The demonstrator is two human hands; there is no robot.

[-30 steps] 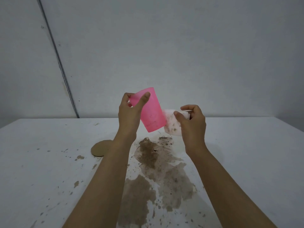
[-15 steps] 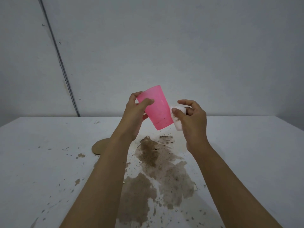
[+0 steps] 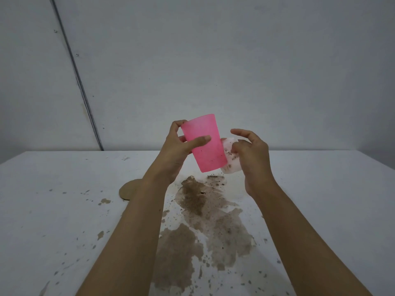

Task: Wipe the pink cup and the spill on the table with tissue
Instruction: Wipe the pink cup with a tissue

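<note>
My left hand [image 3: 178, 150] grips a pink plastic cup [image 3: 206, 150] in the air above the table, thumb across its near side, and the cup is tilted. My right hand [image 3: 252, 154] holds a crumpled white tissue [image 3: 229, 155] with brown specks against the cup's right side. A few dark specks dot the cup's lower wall. Below both hands a large brown spill [image 3: 205, 223] spreads across the white table [image 3: 320, 199] between my forearms.
A round tan disc [image 3: 129, 189] lies flat on the table left of the spill, partly behind my left forearm. Small brown splatters [image 3: 102, 201] dot the table's left half. A grey wall stands right behind the table's far edge.
The cup has turned more upright in my left hand. My right hand shifted the tissue along the cup's right side, lower near the cup's bottom edge.
</note>
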